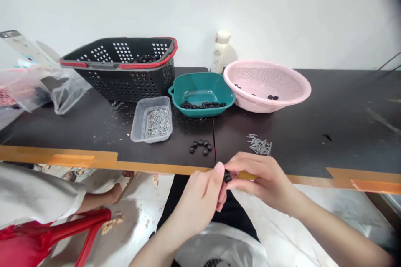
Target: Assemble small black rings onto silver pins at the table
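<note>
Just in front of the table's near edge, my left hand (202,196) is closed around a small black plastic part (227,176), thumb on top. My right hand (263,177) pinches at the same part from the right, its fingertips meeting it. Fingers hide much of the part, so its full shape does not show. Several small round black pieces (200,143) lie in an arc on the table beyond my left hand. A loose pile of metal screws (260,145) lies beyond my right hand.
A clear plastic tub (135,127) holds many screws. Behind stand a black basket (125,79), a teal basin (200,112) and a pink colander (266,106), all with black parts inside. A white bottle (220,52) stands near the wall. Another person's leg (98,201) and a red stool (72,225) are at left.
</note>
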`<state>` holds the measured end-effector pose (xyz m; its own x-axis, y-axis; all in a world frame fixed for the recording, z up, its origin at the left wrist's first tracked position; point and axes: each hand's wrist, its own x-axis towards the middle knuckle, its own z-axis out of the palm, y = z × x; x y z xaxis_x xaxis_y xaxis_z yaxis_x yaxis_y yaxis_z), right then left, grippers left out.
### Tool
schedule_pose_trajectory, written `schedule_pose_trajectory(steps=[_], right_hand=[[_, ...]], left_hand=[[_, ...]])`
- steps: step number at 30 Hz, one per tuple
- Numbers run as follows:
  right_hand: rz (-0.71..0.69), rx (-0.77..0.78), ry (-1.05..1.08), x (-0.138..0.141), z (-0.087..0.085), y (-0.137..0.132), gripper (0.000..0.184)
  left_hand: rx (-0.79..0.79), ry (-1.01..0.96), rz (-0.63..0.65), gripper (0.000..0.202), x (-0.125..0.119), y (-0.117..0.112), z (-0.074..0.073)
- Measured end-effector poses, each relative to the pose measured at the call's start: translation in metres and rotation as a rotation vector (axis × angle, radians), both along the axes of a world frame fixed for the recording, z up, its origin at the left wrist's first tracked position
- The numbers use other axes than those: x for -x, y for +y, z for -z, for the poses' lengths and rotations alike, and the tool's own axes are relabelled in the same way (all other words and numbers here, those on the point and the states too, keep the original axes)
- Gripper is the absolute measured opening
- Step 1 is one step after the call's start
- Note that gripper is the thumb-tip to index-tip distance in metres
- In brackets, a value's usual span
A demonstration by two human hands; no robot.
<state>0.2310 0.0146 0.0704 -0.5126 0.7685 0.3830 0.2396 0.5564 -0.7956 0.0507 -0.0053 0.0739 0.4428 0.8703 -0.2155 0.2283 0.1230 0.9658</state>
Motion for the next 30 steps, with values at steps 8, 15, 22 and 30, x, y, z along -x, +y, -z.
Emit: schedule_pose_trajectory(steps=[8,15,22,30], right_hand=[[0.023,0.865,0.624,0.009,0.003,-0.012,0.024],[-0.023,1.164,0.813,0.031,0.004,-0.022,0.036],[-0.093,1.089,0.699,0.027,0.008,-0.022,0.032],[-0.112,0.996,0.736,0.033,0.006,-0.027,0.026]], left_hand=[[-0.534,-0.09,-0.24,0.041,0.007,0.007,0.022],[-0.892,-0.275,-0.131,0.022,0.005,0.02,0.025],[-1.069,-0.075,-0.132,0.018,0.019,0.015,0.014],[-1.155,-0.036,-0.147,0.018,0.021,0.014,0.013]])
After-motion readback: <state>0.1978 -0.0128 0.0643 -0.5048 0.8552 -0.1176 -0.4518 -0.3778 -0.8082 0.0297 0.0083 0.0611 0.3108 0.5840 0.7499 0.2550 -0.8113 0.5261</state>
